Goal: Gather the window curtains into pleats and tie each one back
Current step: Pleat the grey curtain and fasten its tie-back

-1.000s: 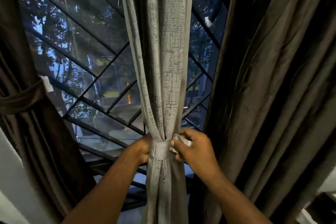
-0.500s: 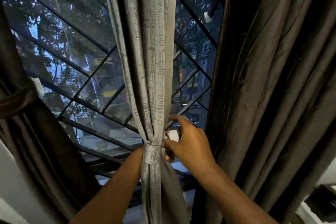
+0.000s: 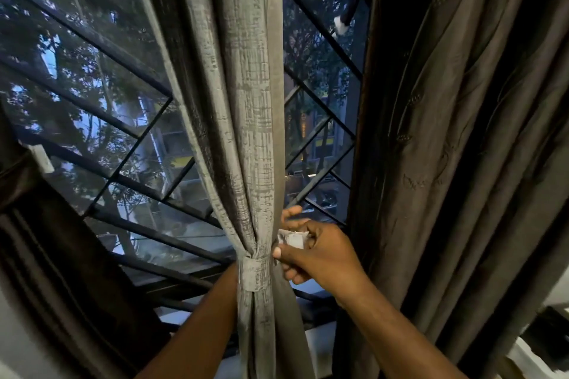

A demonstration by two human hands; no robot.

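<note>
A light grey textured curtain (image 3: 246,132) hangs in the middle of the window, gathered into pleats. A matching grey tie-back band (image 3: 254,272) is wrapped around its waist. My right hand (image 3: 320,255) is just right of the band, pinching the band's whitish end (image 3: 292,238) between thumb and fingers. My left forearm (image 3: 197,329) reaches up to the band from below; the left hand itself is hidden behind the curtain. A dark brown curtain (image 3: 40,255) at the left is held by its own band (image 3: 14,177). A wide brown curtain (image 3: 462,163) at the right hangs loose.
Behind the curtains is the window glass with a black diagonal metal grille (image 3: 129,132); trees and a lit building show outside. A pale sill (image 3: 320,344) runs below. A white wall (image 3: 18,348) lies at the lower left.
My left hand, visible on the curtain's left side a second ago, has slipped behind the fabric. My right hand stays on the band's end, with its fingers now spread a little more.
</note>
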